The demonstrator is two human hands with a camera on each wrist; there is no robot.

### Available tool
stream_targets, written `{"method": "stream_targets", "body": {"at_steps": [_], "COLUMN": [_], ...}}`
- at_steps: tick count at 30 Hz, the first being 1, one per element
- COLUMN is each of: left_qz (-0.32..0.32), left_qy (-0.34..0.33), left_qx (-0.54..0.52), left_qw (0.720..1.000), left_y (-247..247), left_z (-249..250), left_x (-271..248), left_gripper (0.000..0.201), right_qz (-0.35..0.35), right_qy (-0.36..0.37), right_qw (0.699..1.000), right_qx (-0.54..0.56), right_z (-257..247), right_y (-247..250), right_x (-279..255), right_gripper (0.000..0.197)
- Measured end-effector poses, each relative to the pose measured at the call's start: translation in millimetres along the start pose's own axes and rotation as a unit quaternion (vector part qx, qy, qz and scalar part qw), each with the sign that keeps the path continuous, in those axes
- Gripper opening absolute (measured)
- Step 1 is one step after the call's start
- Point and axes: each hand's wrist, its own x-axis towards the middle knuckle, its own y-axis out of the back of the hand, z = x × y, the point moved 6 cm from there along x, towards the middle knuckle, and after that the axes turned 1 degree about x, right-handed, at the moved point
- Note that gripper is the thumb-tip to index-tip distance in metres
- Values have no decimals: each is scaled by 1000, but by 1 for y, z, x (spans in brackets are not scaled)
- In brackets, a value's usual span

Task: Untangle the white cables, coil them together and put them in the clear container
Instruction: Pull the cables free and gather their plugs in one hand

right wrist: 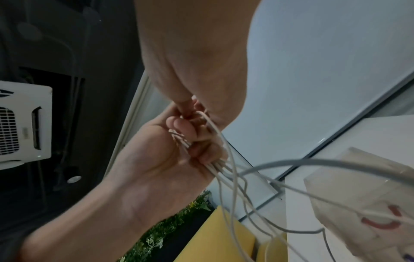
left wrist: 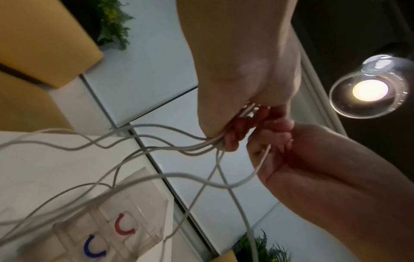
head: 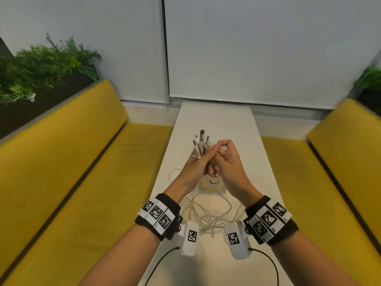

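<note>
Above the white table's [head: 216,120] middle, both hands bunch thin white cables [head: 208,215].
Left hand [head: 195,164] fist-grips the bundle, plug ends [head: 201,141] fanned upward on the far side. Right hand [head: 226,159], touching it, pinches 1 strand with curled fingers. Slack hangs to a tangle on the near tabletop. Clear plastic container [head: 210,183] with red and blue marks sits on the table under the hands.

I count two hands: my left hand [head: 195,165] and my right hand [head: 227,164]. One clear container [left wrist: 125,218] sits on one white table [head: 218,120]. I see two yellow benches [head: 68,162]. The white cables [head: 208,215] overlap too much for a sure count.
</note>
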Motion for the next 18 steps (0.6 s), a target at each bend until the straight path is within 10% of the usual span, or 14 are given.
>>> {"method": "stream_targets", "body": {"at_steps": [7, 18], "left_qz": [143, 110], "left_qy": [-46, -108], "left_qx": [-112, -298], "left_qw": [982, 942], "left_y": [18, 80], "left_z": [25, 82], "left_x": [12, 12], "left_gripper": [49, 41], "right_qz": [-68, -67], "right_qy": [-65, -112], "right_qw": [994, 930], "right_qx": [-60, -343], "right_z": [22, 67], "right_y": [0, 125], "right_x": [-15, -45], "right_gripper": [23, 37]}}
